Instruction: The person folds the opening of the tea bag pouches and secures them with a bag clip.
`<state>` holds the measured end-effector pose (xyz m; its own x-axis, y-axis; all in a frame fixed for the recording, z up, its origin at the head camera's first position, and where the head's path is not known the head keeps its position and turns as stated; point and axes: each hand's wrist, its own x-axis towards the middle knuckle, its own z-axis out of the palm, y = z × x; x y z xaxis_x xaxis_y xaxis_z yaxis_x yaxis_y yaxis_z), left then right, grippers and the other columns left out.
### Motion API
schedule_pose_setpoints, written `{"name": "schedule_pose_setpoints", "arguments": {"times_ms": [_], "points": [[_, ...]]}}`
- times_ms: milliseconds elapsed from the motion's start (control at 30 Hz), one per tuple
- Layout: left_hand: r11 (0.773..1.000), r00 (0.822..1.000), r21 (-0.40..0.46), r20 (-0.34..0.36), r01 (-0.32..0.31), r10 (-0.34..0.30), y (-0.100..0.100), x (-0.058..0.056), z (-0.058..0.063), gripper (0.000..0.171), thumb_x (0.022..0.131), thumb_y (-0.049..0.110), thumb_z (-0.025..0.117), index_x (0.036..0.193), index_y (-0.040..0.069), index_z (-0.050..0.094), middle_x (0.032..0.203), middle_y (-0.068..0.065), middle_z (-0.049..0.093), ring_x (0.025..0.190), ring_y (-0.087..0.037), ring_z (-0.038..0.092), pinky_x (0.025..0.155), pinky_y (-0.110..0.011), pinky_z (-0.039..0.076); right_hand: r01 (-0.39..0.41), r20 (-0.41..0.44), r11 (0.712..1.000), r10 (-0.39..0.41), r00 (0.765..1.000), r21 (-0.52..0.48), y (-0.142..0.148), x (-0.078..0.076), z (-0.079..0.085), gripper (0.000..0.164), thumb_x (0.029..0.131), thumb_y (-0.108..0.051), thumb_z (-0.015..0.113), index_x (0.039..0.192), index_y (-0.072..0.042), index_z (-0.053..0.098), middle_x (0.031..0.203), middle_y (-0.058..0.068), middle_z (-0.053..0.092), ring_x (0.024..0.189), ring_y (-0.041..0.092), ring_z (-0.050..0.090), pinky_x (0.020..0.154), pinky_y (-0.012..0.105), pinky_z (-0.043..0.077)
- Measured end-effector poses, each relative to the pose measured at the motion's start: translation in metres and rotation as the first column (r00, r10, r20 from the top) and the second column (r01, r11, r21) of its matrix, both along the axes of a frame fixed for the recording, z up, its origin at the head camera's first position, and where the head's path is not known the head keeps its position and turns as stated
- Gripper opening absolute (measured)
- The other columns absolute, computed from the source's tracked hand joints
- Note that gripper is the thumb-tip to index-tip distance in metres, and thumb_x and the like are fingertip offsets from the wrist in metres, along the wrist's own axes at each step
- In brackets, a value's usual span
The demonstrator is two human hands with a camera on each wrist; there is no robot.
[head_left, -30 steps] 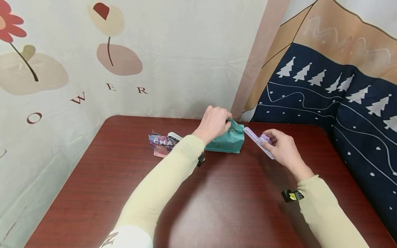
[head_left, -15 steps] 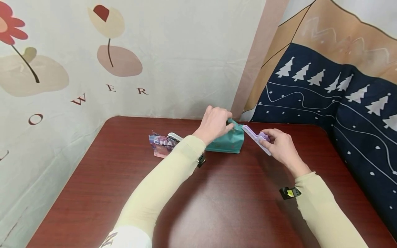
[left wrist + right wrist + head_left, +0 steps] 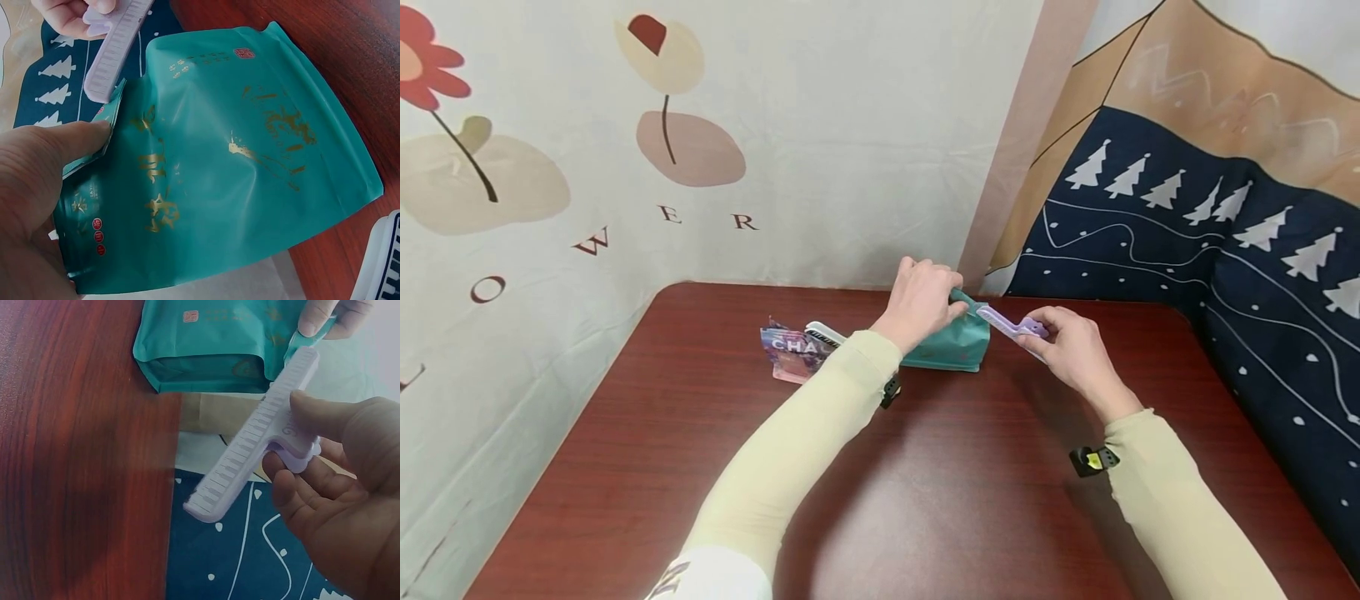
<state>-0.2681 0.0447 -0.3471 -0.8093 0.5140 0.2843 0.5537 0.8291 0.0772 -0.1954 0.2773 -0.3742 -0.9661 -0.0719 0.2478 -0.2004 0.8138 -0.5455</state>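
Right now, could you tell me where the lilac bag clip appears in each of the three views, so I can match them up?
Head: the lilac bag clip sits right of centre, pinched by the right hand.
Left wrist: top left, its tip at the bag's folded corner.
Right wrist: centre, running diagonally.
Shared landmark: the teal bag, which the left hand holds at its top.

Left hand [image 3: 922, 298]: pinches the top corner of the teal pouch [image 3: 951, 342]
Right hand [image 3: 1070, 348]: holds a lilac sealing clip [image 3: 1009, 327], its tip at the pouch's top
Worktop [image 3: 925, 483]: dark red wood
Behind left forearm: a printed packet [image 3: 786, 354], white clip [image 3: 822, 334] on it
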Motion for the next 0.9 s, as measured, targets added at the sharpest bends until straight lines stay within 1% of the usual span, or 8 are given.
{"name": "schedule_pose_setpoints", "arguments": {"times_ms": [167, 300, 433, 700, 900], "points": [[1.000, 1.000, 0.008, 0.010, 0.001, -0.001, 0.0012, -0.0014, -0.0024, 0.019, 0.097, 0.041, 0.072, 0.106, 0.025, 0.077, 0.104, 0.007, 0.075, 0.090, -0.019, 0.061, 0.085, -0.038, 0.037, 0.038, -0.012, 0.999, -0.038, 0.999, -0.003, -0.0006, -0.0005, 0.0027, 0.027, 0.091, -0.009, 0.079, 0.114, 0.001, 0.072, 0.107, 0.024, 0.070, 0.086, 0.033, 0.062, 0.071, 0.035, 0.056], [1.000, 1.000, 0.008, 0.010, 0.001, -0.001, 0.0014, -0.0014, -0.0032, 0.017, 0.097, 0.041, 0.073, 0.102, 0.025, 0.077, 0.101, 0.007, 0.074, 0.088, -0.018, 0.060, 0.085, -0.038, 0.036, 0.050, -0.018, 0.999, -0.050, 0.999, -0.003, -0.0004, -0.0016, 0.0037, 0.026, 0.091, -0.009, 0.080, 0.113, 0.001, 0.072, 0.107, 0.024, 0.071, 0.086, 0.033, 0.061, 0.068, 0.032, 0.054], [1.000, 1.000, 0.003, 0.013, 0.002, -0.002, 0.0014, -0.0006, -0.0029, 0.016, 0.097, 0.041, 0.073, 0.100, 0.026, 0.076, 0.098, 0.007, 0.074, 0.087, -0.017, 0.059, 0.085, -0.038, 0.036, 0.050, -0.028, 0.999, -0.050, 0.998, -0.004, 0.0003, -0.0027, 0.0032, 0.025, 0.090, -0.008, 0.080, 0.111, 0.002, 0.072, 0.105, 0.024, 0.071, 0.085, 0.033, 0.060, 0.067, 0.032, 0.053], [1.000, 1.000, -0.005, 0.008, -0.002, 0.003, 0.0013, -0.0012, -0.0013, 0.017, 0.097, 0.041, 0.072, 0.104, 0.026, 0.077, 0.100, 0.007, 0.074, 0.089, -0.017, 0.060, 0.086, -0.038, 0.037, 0.061, -0.074, 0.998, -0.060, 0.995, 0.004, -0.0006, -0.0051, 0.0041, 0.022, 0.089, -0.009, 0.081, 0.107, 0.001, 0.075, 0.101, 0.022, 0.072, 0.082, 0.032, 0.060, 0.065, 0.035, 0.051], [1.000, 1.000, 0.011, 0.015, 0.012, -0.012, 0.0012, -0.0005, -0.0012, 0.016, 0.097, 0.040, 0.073, 0.101, 0.025, 0.078, 0.097, 0.007, 0.074, 0.087, -0.017, 0.059, 0.086, -0.039, 0.037, 0.075, -0.053, 0.997, -0.075, 0.996, 0.000, -0.0022, -0.0045, 0.0053, 0.022, 0.090, -0.011, 0.081, 0.107, 0.001, 0.076, 0.103, 0.023, 0.072, 0.084, 0.033, 0.061, 0.063, 0.031, 0.051]]}}
